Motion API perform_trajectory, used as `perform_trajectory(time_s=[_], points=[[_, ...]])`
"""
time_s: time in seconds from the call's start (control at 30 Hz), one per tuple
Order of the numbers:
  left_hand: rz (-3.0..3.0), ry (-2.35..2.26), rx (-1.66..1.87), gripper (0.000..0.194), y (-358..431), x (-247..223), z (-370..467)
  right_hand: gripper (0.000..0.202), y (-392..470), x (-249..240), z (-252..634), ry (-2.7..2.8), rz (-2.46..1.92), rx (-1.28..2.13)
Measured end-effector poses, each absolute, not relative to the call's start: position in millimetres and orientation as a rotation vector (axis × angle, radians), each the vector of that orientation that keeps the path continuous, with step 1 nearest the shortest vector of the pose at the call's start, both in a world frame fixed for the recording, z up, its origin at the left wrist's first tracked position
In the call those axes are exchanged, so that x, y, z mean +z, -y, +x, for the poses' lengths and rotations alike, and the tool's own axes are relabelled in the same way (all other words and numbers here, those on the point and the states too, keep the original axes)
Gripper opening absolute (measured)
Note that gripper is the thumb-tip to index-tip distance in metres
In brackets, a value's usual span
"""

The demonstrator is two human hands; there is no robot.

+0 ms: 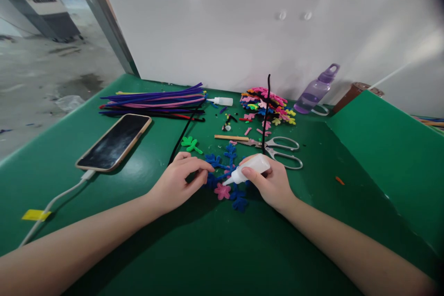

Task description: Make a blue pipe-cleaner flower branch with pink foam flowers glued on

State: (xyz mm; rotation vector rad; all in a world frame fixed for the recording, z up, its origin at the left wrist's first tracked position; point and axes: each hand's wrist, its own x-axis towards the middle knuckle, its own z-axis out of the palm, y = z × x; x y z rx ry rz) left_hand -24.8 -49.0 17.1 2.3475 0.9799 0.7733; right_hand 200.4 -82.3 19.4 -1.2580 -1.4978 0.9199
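My right hand (277,185) is closed round a small white squeeze bottle (255,168). The bottle tilts down to the left, its narrow nozzle tip at a pink fuzzy flower (222,191). This flower lies among the branches of a blue pipe-cleaner snowflake (239,204) flat on the table. My left hand (183,178) has its thumb and bent index finger at the snowflake's left branch, pinching it. Part of the snowflake is hidden by the bottle and both hands. Just beyond my left hand sits a green pipe-cleaner leaf shape (190,144).
Scissors (282,148) and a thin wooden stick (231,138) lie beyond the snowflake. Farther back are pipe cleaners (156,101), a second white bottle (222,101), a heap of colourful shapes (265,104) and a purple water bottle (314,92). A phone (114,142) on a cable lies left; a green panel (388,162) rises right.
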Motion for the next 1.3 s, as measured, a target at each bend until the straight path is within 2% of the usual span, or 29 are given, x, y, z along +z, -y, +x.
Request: perform_trajectory(time_s=[0.67,1.3], points=[[2.342,-0.977,0.779,0.017,47.9,14.9,-25.5,0.018,82.7,17.1,200.2,1.545,-1.262,0.943],[2.337,-0.975,0.773,0.018,47.2,14.7,-26.0,0.018,86.6,19.8,197.9,1.592,-1.244,0.802]])
